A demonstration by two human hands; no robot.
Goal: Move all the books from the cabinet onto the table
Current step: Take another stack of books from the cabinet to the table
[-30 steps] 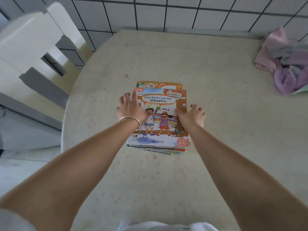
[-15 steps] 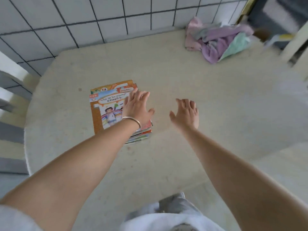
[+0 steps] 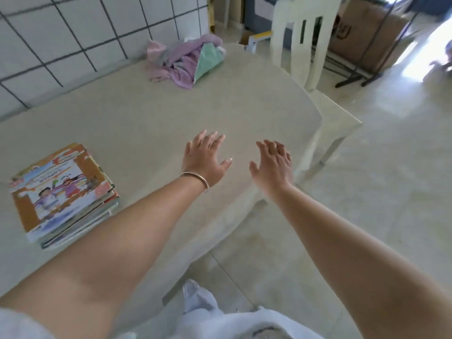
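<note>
Both hands, left hand [image 3: 206, 159] and right hand [image 3: 272, 165], hover released right of the book stack [image 3: 63, 194] resting flat on the worktop [image 3: 151, 113], apparently freed for the next load.

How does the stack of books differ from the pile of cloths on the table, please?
The stack of books lies flat and squared near the table's front left; the pile of cloths is crumpled against the tiled wall at the far side. The books show an orange illustrated cover; the cloths are pink, purple and green. Both rest on the table, and neither hand touches them.
</note>
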